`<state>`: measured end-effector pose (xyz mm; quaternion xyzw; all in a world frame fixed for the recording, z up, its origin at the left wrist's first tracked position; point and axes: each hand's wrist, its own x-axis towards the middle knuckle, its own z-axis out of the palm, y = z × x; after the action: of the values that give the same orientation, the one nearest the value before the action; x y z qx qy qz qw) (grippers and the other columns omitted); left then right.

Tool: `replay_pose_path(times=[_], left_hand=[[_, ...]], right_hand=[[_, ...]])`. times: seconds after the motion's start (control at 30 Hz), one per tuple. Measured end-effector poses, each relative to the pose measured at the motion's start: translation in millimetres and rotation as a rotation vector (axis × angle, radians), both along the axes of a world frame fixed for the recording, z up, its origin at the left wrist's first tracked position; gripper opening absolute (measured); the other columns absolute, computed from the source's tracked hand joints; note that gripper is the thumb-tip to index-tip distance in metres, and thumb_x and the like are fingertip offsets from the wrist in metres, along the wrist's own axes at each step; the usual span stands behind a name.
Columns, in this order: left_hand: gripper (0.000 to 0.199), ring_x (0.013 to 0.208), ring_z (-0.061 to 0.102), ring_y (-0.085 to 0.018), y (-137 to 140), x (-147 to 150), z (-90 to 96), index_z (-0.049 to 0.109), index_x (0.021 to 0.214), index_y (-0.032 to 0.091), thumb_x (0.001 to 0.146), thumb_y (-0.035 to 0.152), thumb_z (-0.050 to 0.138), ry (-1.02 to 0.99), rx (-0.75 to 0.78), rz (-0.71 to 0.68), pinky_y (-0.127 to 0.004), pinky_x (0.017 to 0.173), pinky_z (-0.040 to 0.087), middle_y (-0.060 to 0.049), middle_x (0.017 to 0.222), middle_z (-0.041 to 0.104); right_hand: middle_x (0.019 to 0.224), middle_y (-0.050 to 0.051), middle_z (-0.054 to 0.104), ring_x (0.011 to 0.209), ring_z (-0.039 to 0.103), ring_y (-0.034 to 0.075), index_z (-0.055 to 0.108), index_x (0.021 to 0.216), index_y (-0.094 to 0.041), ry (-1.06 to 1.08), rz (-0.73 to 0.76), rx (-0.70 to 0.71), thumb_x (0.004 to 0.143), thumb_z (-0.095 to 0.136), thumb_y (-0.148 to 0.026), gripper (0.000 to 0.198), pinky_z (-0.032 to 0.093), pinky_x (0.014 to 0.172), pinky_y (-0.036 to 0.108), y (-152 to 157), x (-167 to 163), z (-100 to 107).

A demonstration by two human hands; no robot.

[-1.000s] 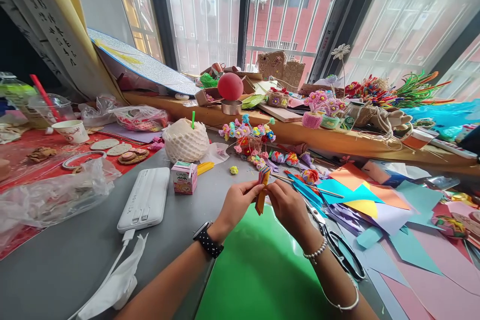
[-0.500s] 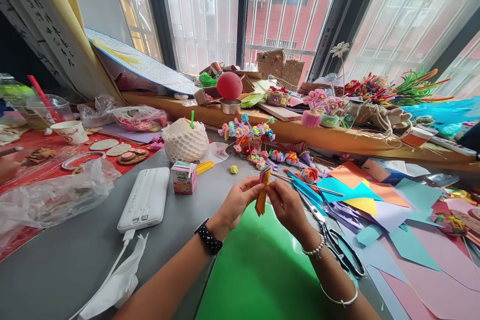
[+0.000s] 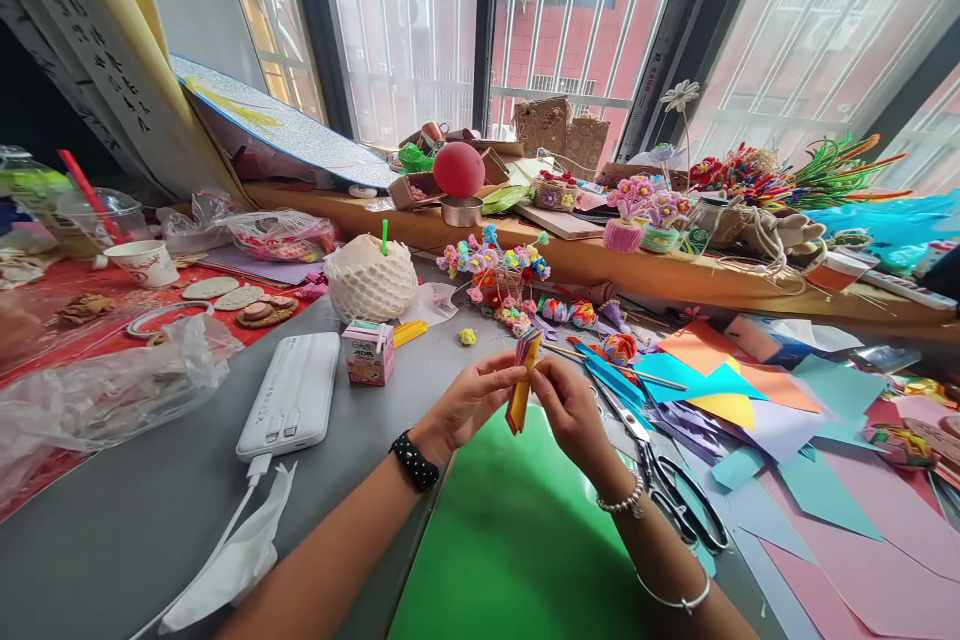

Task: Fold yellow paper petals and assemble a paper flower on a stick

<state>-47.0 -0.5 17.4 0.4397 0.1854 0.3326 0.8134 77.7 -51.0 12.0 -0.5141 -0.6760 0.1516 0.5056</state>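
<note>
Has a green mat lying below both hands, between the forearms. Wears a bangle on the right forearm, a beaded bracelet on the right wrist, and a dotted watch on the left. Well left of the left hand, has a crumpled tissue against a white cable, then a power bank joined to that cable. Just right of the right hand, has scissors, handles toward the near side; farther right, loose sheets in teal, pink and orange, overlapping.

Holds the folded paper up between both hands, over the mat's far end: orange-yellow on the broad face, striped with many colours near the top, nearly upright with a slight tilt. Pinches it from the left with thumb and fingers of the left hand; pinches at its right edge with thumb and index finger of the right.

Beyond the left hand, to its left, has a small pink box and a net-wrapped coconut with a green straw. Straight beyond both hands, has a yellow bud, then bright flowers in a cluster. Farthest, on the sill, has a red ball over a tin.
</note>
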Motion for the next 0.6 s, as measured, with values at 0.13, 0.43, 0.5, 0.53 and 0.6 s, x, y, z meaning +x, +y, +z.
replay_pose_path(times=[0.13, 0.43, 0.5, 0.53, 0.6], left_hand=[[0.028, 0.084, 0.054, -0.015, 2.5, -2.4, 1.1, 0.061, 0.089, 0.017, 0.062, 0.017, 0.065, -0.004, -0.018, -0.014, -0.022, 0.072, 0.039, -0.004, 0.091, 0.061], [0.021, 0.078, 0.053, -0.011, 1.1, 2.2, -5.4, 0.062, 0.081, 0.017, 0.061, 0.013, 0.066, -0.062, -0.046, 0.027, -0.022, 0.075, 0.036, 0.0, 0.08, 0.059], [0.021, 0.075, 0.052, -0.01, 0.4, 2.8, -6.3, 0.062, 0.08, 0.017, 0.06, 0.013, 0.067, -0.06, -0.046, 0.054, -0.022, 0.073, 0.036, 0.001, 0.076, 0.059], [0.023, 0.075, 0.052, -0.01, 0.2, 3.0, -6.6, 0.062, 0.081, 0.017, 0.059, 0.014, 0.068, -0.055, -0.051, 0.063, -0.023, 0.073, 0.036, 0.001, 0.076, 0.058], [0.025, 0.077, 0.052, -0.011, -0.2, 3.2, -6.9, 0.062, 0.079, 0.017, 0.056, 0.016, 0.07, -0.051, -0.06, 0.08, -0.023, 0.075, 0.036, 0.0, 0.079, 0.058]], right_hand=[[0.058, -0.002, 0.042, 0.052, 0.038, 0.01, 0.042, 0.065, -0.018, 0.011, 0.01, 0.0, 0.082, 0.037, -0.028, 0.021, 0.031, 0.048, 0.021, 0.2, -0.8, -1.6], [0.055, -0.002, 0.043, 0.051, 0.04, 0.01, 0.038, 0.063, -0.018, 0.053, -0.043, -0.041, 0.084, 0.031, -0.032, 0.026, 0.032, 0.05, 0.022, 1.9, -4.8, -4.7], [0.056, -0.002, 0.044, 0.051, 0.041, 0.01, 0.039, 0.064, -0.018, 0.034, -0.032, -0.041, 0.084, 0.031, -0.031, 0.025, 0.032, 0.051, 0.022, 2.2, -3.8, -5.8], [0.057, -0.002, 0.044, 0.052, 0.04, 0.01, 0.039, 0.064, -0.018, 0.019, -0.038, -0.034, 0.084, 0.032, -0.03, 0.024, 0.032, 0.05, 0.022, 2.2, -3.3, -6.2], [0.058, -0.002, 0.043, 0.052, 0.039, 0.01, 0.039, 0.064, -0.018, -0.016, -0.064, -0.013, 0.084, 0.033, -0.028, 0.023, 0.032, 0.05, 0.022, 2.2, -2.5, -6.5]])
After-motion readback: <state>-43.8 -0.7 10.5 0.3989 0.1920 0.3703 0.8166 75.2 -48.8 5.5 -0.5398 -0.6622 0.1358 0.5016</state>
